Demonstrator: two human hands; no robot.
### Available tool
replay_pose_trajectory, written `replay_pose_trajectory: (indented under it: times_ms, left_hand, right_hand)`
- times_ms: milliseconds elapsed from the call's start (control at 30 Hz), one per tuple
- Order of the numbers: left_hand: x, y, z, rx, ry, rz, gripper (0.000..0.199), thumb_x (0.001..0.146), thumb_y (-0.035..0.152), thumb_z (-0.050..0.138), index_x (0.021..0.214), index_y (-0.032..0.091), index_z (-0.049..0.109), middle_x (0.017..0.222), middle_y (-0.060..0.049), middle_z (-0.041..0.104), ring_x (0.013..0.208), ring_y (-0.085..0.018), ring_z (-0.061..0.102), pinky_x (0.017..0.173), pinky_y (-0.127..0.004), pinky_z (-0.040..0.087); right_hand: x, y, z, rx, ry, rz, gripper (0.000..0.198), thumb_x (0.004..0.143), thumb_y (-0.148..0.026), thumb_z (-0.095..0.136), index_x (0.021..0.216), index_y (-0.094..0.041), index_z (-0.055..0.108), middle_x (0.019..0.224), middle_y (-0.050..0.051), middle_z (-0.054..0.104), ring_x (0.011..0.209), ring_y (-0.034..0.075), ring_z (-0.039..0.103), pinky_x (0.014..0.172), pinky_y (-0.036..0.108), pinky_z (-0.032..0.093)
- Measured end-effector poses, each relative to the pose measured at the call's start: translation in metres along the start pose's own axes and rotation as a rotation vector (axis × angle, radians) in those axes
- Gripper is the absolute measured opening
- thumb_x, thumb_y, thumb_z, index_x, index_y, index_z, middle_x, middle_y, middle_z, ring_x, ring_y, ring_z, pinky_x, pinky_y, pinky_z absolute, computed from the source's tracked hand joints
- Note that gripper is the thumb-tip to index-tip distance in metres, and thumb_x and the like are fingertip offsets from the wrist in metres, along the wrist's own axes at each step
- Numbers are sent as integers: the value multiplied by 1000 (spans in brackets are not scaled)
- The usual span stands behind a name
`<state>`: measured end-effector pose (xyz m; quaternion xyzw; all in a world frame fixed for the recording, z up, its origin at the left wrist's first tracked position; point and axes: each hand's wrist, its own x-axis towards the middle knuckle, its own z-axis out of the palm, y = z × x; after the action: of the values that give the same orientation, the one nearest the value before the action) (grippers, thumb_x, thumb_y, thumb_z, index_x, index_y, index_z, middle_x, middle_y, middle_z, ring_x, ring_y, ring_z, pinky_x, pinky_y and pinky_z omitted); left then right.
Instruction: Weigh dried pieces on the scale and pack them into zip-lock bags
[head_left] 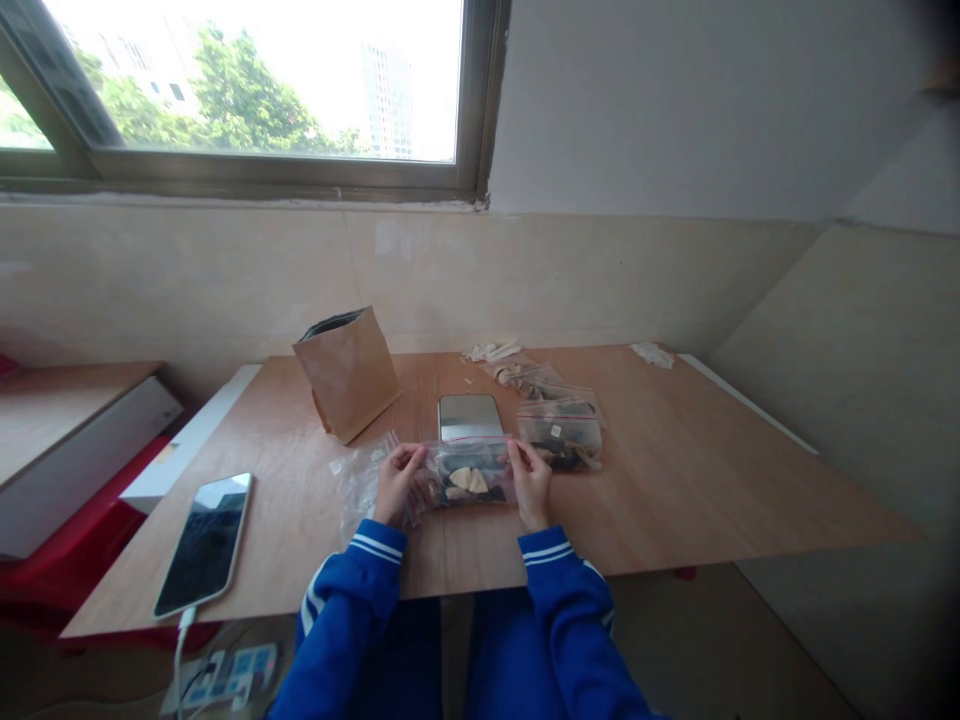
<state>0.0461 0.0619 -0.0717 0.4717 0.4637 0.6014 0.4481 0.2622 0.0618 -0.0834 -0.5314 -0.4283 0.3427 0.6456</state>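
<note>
Between my two hands is a clear zip bag (472, 484) with pale and dark dried pieces inside. My left hand (397, 480) pinches its top left corner, and my right hand (531, 482) pinches the top right corner. The bag's zip edge runs level from one hand to the other. Just behind it lies a flat, pale-framed scale-like device (471, 412), its near part covered by the bag. Loose clear plastic bags (360, 484) lie beside and partly under my left hand. To the right of the device, a filled zip bag (561, 432) rests on the table.
A brown paper pouch (349, 375) stands open-topped at the back left. Further filled bags (525, 376) and white scraps (492, 351) lie at the back. A phone (206, 540) with a cable (182, 635) is near the table's (675, 480) left edge. Crumpled white material (652, 354) sits back right.
</note>
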Motion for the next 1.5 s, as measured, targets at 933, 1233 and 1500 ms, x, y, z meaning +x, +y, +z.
replay_pose_trajectory:
  times_ms: [933,1233,1500]
  left_hand:
    - [0,0,-3,21,20,-14,24,74,39,71,74,15,69,74,-5,69,71,-16,62,69,-26,47]
    - [0,-6,-4,97,68,57,26,76,41,70,78,15,67,74,-4,67,71,-15,60,67,-25,46]
    - [2,-7,-6,52,61,70,25,78,40,69,82,16,68,77,-3,67,73,-14,61,69,-24,46]
  right_hand:
    - [3,14,-3,-81,-3,-62,41,79,-56,63,88,-16,64,70,3,65,62,17,58,57,28,47]
    - [4,13,-3,-83,-18,-55,42,77,-57,64,87,-16,65,73,5,68,64,18,60,58,29,48]
    - [3,0,-4,-66,-47,-47,43,77,-57,65,83,-15,66,71,5,69,54,14,54,56,28,46]
